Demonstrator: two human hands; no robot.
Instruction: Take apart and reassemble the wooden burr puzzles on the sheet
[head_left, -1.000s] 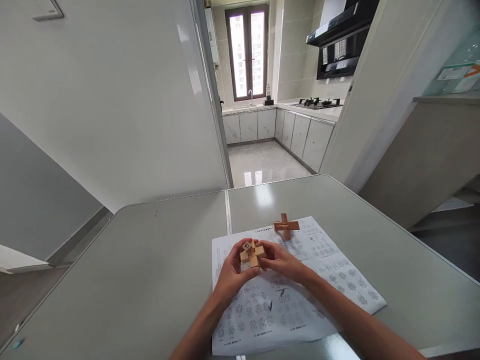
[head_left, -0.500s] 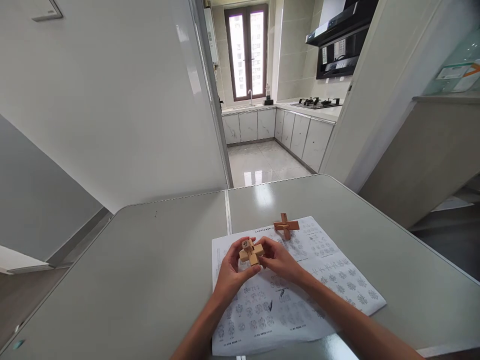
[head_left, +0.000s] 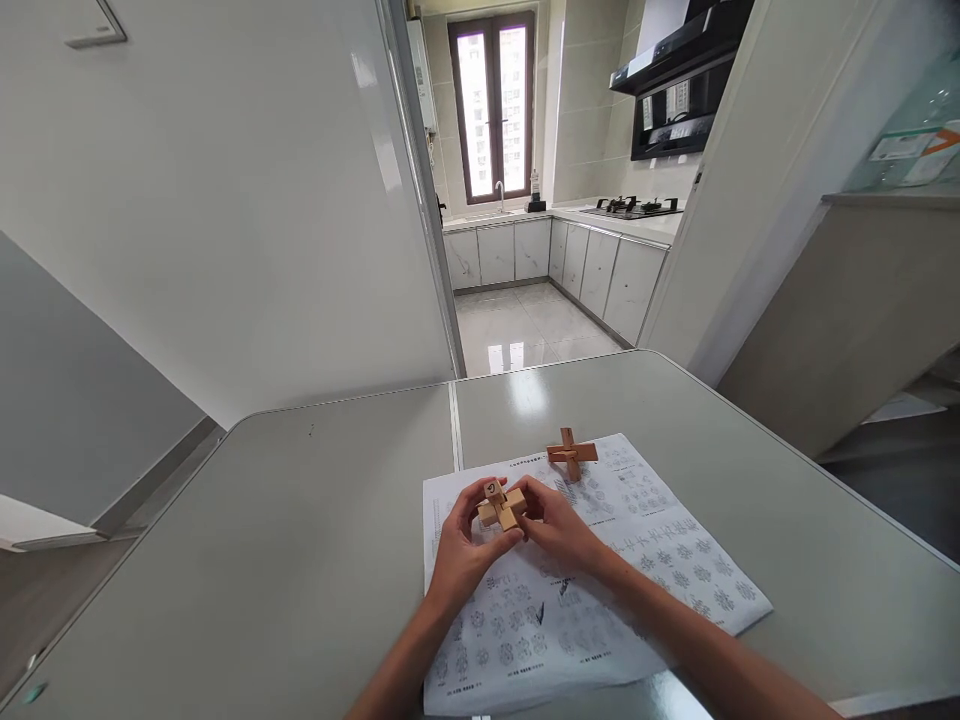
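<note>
Between my two hands is a light wooden burr puzzle (head_left: 501,508), its blocks crossing one another, with a dark mark on the end of the upper block. My left hand (head_left: 463,545) grips it from the left, thumb along the near side. From the right, my right hand (head_left: 556,522) closes its fingers on the same puzzle; some fingertips are hidden behind it. Both hands are over a printed instruction sheet (head_left: 525,640) with rows of small diagrams. Farther back, a darker brown cross-shaped wooden puzzle (head_left: 572,453) rests at the sheet's far edge.
The sheet lies on a pale grey-green table (head_left: 300,560) with a light seam and a raised edge trim. A white panel (head_left: 285,220) rises behind its left part. Beyond is a kitchen with cabinets (head_left: 496,252); a large clear bottle (head_left: 911,140) stands on a ledge at right.
Hardly anything differs. Both hands keep their hold on the light puzzle, which has shifted very slightly; the brown puzzle and the sheet look the same.
</note>
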